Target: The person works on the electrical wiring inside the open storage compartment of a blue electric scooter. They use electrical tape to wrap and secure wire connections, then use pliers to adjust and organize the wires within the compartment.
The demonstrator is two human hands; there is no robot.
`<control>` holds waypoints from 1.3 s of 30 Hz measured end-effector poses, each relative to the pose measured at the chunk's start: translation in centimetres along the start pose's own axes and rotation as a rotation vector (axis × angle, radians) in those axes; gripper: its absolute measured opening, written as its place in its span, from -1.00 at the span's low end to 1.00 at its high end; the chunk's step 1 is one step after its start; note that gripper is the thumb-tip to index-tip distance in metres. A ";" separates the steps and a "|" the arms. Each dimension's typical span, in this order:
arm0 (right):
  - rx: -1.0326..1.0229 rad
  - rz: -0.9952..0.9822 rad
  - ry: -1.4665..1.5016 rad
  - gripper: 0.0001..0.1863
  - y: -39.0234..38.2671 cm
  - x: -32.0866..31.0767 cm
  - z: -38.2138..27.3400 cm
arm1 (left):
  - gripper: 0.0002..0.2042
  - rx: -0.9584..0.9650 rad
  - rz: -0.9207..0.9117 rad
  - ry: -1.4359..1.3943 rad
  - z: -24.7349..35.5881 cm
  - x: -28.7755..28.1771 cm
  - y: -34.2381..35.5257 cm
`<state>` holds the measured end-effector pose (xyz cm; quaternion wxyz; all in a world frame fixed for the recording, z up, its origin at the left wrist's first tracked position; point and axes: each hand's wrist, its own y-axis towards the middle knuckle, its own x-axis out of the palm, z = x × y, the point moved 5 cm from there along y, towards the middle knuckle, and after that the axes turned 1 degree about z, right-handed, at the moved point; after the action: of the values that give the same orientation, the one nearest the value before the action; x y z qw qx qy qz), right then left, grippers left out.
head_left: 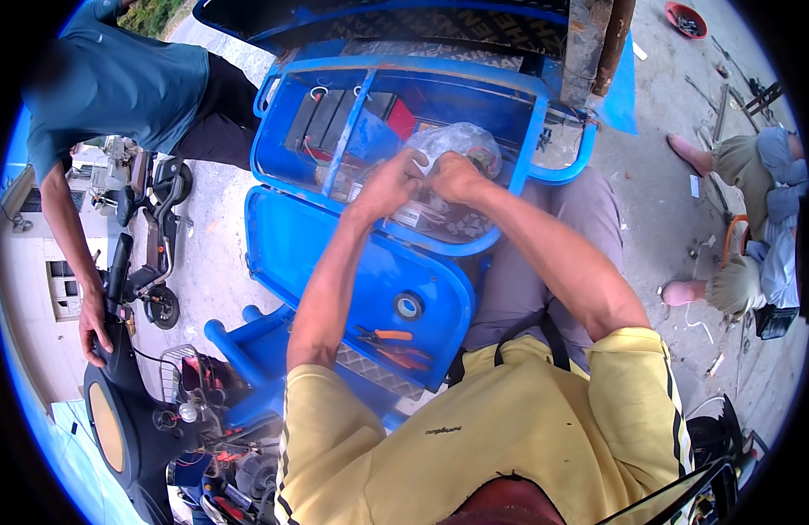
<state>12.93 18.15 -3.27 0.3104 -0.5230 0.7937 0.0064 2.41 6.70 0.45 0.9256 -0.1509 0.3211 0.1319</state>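
Note:
Both my hands are together over an open blue metal box (534,144). My left hand (389,185) has its fingers bent into a pinch; what lies between them is too small to make out. Close beside it, my right hand (460,180) is closed, and its grip hides whatever it holds. A clear plastic bag (461,138) with things inside lies just behind my right hand. Thin wires show below my hands, near a pale label. Dark battery-like blocks (333,122) with a red end sit in the box's left compartment.
On the lowered blue lid (334,245) lie a roll of tape (409,305), orange-handled pliers (392,334) and another orange-handled tool (404,355). At left, a person (129,87) rests a hand on a scooter handlebar (118,267). Another person (763,201) is at right. A red bowl (686,20) stands beyond.

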 end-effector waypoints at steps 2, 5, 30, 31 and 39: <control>0.024 0.005 0.023 -0.64 0.0 -0.1 0.1 | -0.63 0.035 0.018 -0.143 0.6 -0.2 -0.1; 0.160 -0.113 0.218 -0.65 -0.4 0.0 0.3 | -0.66 0.020 0.234 -0.084 1.0 -3.6 -0.2; 0.434 -0.271 0.888 -0.82 -1.3 4.0 -2.1 | -0.70 -0.454 0.043 -0.126 -8.2 -6.9 2.7; 0.451 -0.295 0.844 -0.81 -1.0 3.9 -1.6 | -0.71 -0.468 0.024 -0.132 -8.3 -6.9 2.7; 0.351 -0.215 0.609 -0.71 -0.8 4.0 -2.2 | -0.77 -0.331 -0.029 -0.047 -6.1 -7.2 2.4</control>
<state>11.45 13.72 -3.24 0.1437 -0.5203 0.7792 -0.3186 -7.29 5.65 -0.07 0.8971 -0.3030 0.2710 0.1730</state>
